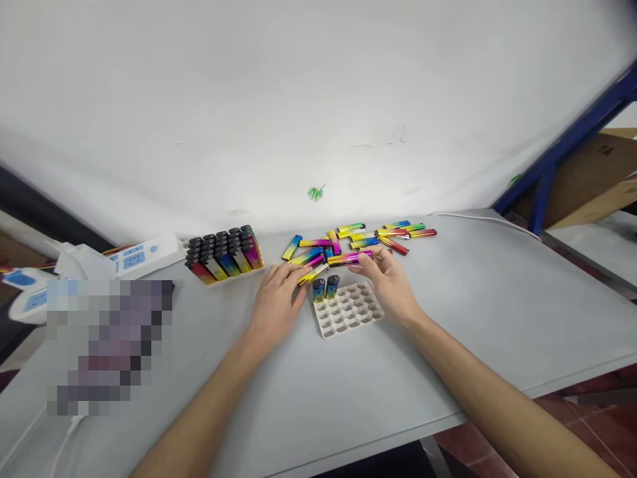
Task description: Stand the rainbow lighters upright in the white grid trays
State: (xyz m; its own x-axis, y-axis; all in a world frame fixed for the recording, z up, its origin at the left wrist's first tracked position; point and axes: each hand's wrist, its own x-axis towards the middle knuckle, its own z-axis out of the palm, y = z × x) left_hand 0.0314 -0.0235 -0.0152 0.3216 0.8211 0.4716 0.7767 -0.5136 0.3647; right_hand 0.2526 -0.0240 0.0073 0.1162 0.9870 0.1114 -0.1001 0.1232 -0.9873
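Observation:
In my left hand (279, 295), closed at the fingertips, is a silver-and-yellow lighter (313, 273), tilted just left of the tray. My right hand (387, 279) pinches the end of a magenta-and-yellow lighter (343, 259), held roughly level behind the tray. The pale tray (348, 325) has rows of pockets, and two blue-and-yellow lighters (326, 288) stand upright in its back left corner. Behind both hands, several loose metallic lighters (365, 243) lie in a scattered pile, some overlapping.
A second tray (226, 279) packed with upright black-topped lighters stands at the left against the wall. Beside it are a white power strip (144, 255) and a blurred-out device with a cable. A white cord (490, 218) runs along the back right; cardboard boxes (587, 172) sit beyond a blue frame.

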